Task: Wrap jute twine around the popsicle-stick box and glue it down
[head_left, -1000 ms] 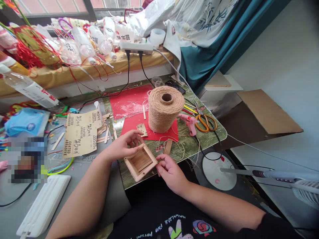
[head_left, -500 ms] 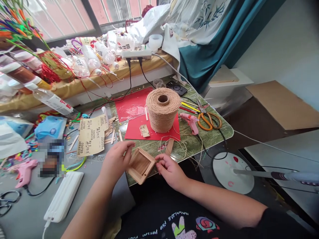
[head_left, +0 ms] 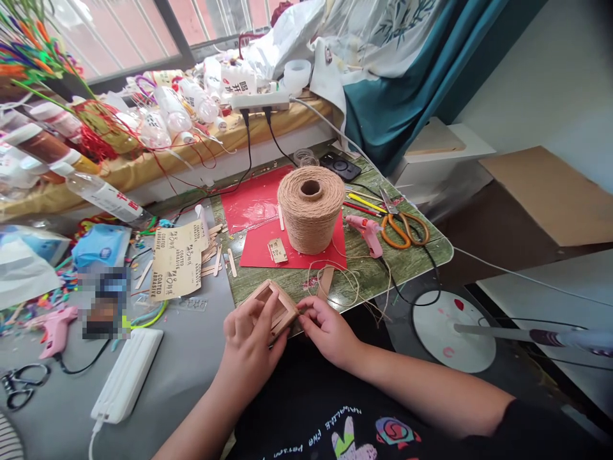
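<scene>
Hands [head_left: 249, 350] on a wooden box [head_left: 287, 301] — the left hiding much inside.

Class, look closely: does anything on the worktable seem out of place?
Loose twine lies in untidy loops near the edge of the green table, some trailing over it, whereas the spool looks neatly wound.

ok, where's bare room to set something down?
Free: grey tabletop between white oblong device and left hand; smaller, green tabletop below scissors, though a black cable loops there. Crowded: around twine spool, sandpaper sheets and the cluttered windowsill.
</scene>
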Demonstrator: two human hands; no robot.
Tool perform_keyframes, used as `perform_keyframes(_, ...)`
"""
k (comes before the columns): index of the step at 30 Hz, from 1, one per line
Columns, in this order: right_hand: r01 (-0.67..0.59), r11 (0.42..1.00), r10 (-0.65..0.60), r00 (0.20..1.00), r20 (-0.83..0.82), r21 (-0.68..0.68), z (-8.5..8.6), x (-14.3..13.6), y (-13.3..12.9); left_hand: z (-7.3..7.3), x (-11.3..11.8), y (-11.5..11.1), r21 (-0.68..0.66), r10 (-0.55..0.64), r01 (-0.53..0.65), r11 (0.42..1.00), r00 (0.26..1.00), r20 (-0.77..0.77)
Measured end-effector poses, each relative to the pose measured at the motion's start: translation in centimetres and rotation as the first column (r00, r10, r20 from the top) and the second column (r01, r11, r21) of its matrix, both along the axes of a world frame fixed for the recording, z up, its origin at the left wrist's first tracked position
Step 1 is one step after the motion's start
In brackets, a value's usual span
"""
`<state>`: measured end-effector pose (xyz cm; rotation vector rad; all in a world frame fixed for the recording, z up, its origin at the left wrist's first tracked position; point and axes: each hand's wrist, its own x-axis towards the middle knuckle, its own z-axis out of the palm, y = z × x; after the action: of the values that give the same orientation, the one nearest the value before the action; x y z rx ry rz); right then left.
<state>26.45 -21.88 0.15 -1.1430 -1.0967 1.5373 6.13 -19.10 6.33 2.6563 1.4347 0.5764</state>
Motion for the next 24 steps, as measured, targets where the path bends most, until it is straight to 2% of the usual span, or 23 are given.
perform_keyframes(5,0.009,1.000,-0.009,1.000,-0.006,0.009,0.0,0.1,0.1,0.4,0.4,0.8,0.003,-0.041,0.041,0.999,0.999,0.011)
perform_keyframes(9,0.004,1.000,-0.004,1.000,-0.002,0.026,-0.1,0.1,0.0,0.2,0.6,1.0,-0.030,-0.080,0.079,0.996,0.996,-0.049)
perform_keyframes(12,0.000,0.999,0.000,1.000,0.009,0.041,-0.3,0.0,-0.2,0.1,0.7,1.0,-0.042,-0.067,0.063,0.997,0.993,-0.092)
perform_keyframes(24,0.018,0.999,-0.018,1.000,0.002,0.038,-0.3,0.2,-0.7,0.6,1.3,1.3,-0.049,-0.039,0.034,0.998,0.994,-0.106)
